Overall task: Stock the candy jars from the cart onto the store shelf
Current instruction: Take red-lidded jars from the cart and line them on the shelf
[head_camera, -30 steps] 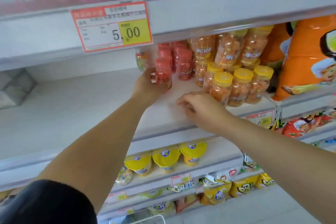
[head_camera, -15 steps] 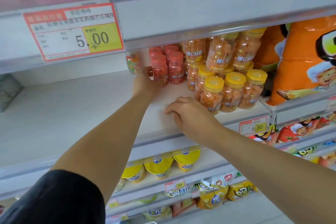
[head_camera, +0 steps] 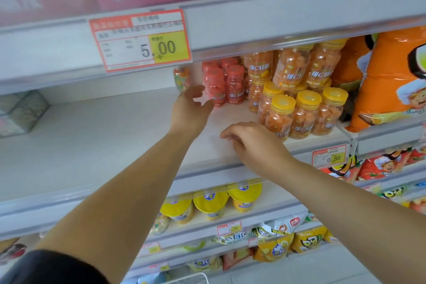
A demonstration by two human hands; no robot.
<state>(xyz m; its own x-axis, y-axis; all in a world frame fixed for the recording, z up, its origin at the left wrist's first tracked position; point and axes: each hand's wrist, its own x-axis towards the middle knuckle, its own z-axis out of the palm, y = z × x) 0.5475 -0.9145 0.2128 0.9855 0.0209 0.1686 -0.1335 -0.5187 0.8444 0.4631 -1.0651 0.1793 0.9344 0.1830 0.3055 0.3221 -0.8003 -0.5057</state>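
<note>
At the far left of the white shelf (head_camera: pixel 96 136) sits a clear box (head_camera: pixel 22 112), well apart from everything else. A red-bordered price tag (head_camera: pixel 140 40) reading 5.00 hangs from the rail above. Behind it, at the back of the shelf, stands one small jar of mixed-colour candy (head_camera: pixel 182 77). The left hand (head_camera: pixel 191 109) reaches in just in front of it. Its grip is wide, fingers spread and loose, holding nothing, right beside the front red candy jar (head_camera: pixel 216 86); I cannot tell whether they touch. More red-lidded jars (head_camera: pixel 235 83) stand upright behind that one. The right hand (head_camera: pixel 253 145) lies lower, near the shelf's front edge. Its fingers are loosely bent with the tips down on the shelf, and nothing shows in its grip. Just beside it cluster the orange candy jars with yellow lids (head_camera: pixel 283 115), some stacked two high. Orange snack bags (head_camera: pixel 389 80) fill the right end.
</note>
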